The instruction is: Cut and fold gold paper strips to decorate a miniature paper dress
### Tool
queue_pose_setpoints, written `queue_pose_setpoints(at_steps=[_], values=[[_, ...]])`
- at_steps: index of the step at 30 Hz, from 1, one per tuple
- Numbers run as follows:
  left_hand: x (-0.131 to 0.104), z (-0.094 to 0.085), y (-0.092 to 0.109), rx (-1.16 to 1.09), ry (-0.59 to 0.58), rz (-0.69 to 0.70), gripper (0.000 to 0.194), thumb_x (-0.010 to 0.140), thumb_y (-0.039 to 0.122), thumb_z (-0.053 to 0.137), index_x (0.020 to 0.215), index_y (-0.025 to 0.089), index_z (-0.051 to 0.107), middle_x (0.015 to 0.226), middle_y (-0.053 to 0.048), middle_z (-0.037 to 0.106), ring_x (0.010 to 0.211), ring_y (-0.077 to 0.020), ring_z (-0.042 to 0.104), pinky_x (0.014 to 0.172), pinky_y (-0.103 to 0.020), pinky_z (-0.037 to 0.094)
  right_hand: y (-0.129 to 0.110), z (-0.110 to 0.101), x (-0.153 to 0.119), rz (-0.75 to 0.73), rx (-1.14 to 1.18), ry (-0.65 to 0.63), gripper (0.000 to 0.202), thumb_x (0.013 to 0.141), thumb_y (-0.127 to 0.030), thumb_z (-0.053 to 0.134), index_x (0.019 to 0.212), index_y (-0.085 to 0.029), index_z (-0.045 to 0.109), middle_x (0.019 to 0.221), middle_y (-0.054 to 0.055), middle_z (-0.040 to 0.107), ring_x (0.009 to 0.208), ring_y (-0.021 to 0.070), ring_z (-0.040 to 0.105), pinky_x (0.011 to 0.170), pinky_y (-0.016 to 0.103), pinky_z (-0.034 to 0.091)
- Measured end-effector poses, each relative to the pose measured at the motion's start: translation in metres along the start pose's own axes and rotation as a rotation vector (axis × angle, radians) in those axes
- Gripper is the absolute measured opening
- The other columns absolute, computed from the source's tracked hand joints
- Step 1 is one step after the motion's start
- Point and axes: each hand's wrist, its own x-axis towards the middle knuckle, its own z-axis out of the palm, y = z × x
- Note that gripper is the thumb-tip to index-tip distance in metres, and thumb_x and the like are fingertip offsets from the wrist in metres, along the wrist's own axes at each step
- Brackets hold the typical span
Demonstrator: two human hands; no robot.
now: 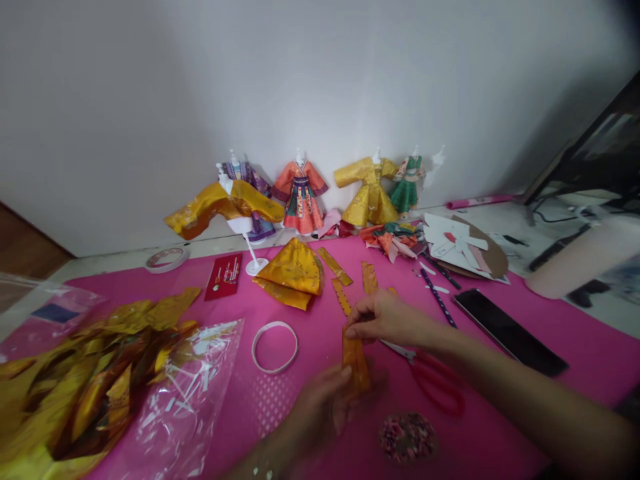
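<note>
A narrow folded orange-gold fabric strip (355, 363) is held between my two hands above the pink mat. My left hand (323, 393), slightly blurred, grips its lower part from the left with the thumb on top. At the strip's upper end, my right hand (373, 319) pinches it between thumb and fingers. Red-handled scissors (437, 383) lie under my right forearm. More gold strips (370, 277) rest just beyond my right hand. A folded gold skirt piece (295, 273) lies behind the white ring (275, 347).
Small dressed mannequins (301, 197) stand along the wall. Gold fabric scraps (100, 373) and a clear plastic bag (195, 400) cover the left side. A black phone (510, 331) and paper patterns (455, 243) lie to the right. A patterned scrunchie (407, 437) sits near the front.
</note>
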Motion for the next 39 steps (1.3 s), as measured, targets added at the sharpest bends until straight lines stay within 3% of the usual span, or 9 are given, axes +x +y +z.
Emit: queue_pose_setpoints(at_steps=[2,7,14,21,25,34,39], values=[[0.001,-0.001,-0.001,0.024,0.032,0.024,0.033,0.084,0.033,0.075,0.108,0.010,0.073,0.102,-0.016,0.078,0.074,-0.0167,0.070,0.078,-0.028,0.048,0.002,0.000,0.000,-0.004,0.007,-0.007,0.016,0.074,-0.031,0.073,0.079,-0.016,0.076,0.064,0.000,0.066,0.057,0.0124,0.057,0.054,0.024,0.045],[0.003,-0.003,-0.002,0.018,0.075,0.040,0.031,0.086,0.032,0.074,0.107,0.010,0.071,0.100,-0.017,0.077,0.083,-0.0230,0.073,0.086,-0.035,0.047,0.002,-0.010,-0.004,-0.019,0.009,0.077,0.018,0.073,-0.032,0.073,0.085,-0.018,0.076,0.075,0.002,0.071,0.067,0.0148,0.062,0.063,0.027,0.048],[0.003,-0.004,0.003,-0.023,0.144,0.064,0.041,0.090,0.027,0.069,0.127,0.013,0.059,0.110,-0.016,0.075,0.096,-0.0245,0.072,0.093,-0.037,0.045,-0.024,-0.032,-0.028,-0.012,0.037,0.021,0.022,0.072,-0.040,0.077,0.082,-0.021,0.077,0.073,0.001,0.072,0.066,0.0163,0.063,0.062,0.028,0.051],[0.004,0.003,0.001,0.042,0.062,0.103,0.045,0.086,0.051,0.070,0.109,0.012,0.069,0.100,-0.013,0.077,0.104,-0.0291,0.069,0.097,-0.041,0.043,-0.034,-0.011,-0.031,0.018,0.201,-0.231,0.019,0.072,-0.034,0.078,0.083,-0.019,0.077,0.070,0.000,0.072,0.061,0.0133,0.064,0.059,0.025,0.050],[0.000,0.010,0.001,0.049,-0.034,0.075,0.062,0.080,0.068,0.067,0.105,0.012,0.070,0.096,-0.015,0.077,0.109,-0.0352,0.068,0.101,-0.047,0.040,-0.023,0.001,-0.013,0.027,0.182,-0.181,0.017,0.071,-0.033,0.079,0.080,-0.018,0.076,0.067,-0.001,0.069,0.059,0.0123,0.061,0.058,0.024,0.049],[-0.006,0.006,-0.009,0.197,-0.034,0.091,0.045,0.081,0.042,0.080,0.114,0.017,0.064,0.097,-0.012,0.078,0.096,-0.0289,0.073,0.091,-0.041,0.044,-0.010,0.002,0.001,0.049,0.092,-0.096,0.007,0.075,-0.023,0.073,0.079,-0.017,0.073,0.067,-0.001,0.068,0.059,0.0118,0.059,0.055,0.023,0.047],[-0.007,0.002,-0.011,0.288,-0.001,0.127,0.038,0.083,0.042,0.078,0.111,0.019,0.066,0.090,-0.009,0.078,0.094,-0.0271,0.072,0.087,-0.038,0.045,-0.005,0.005,0.001,0.041,0.062,-0.065,0.007,0.079,-0.022,0.073,0.083,-0.017,0.070,0.078,0.001,0.069,0.071,0.0129,0.062,0.065,0.024,0.048]])
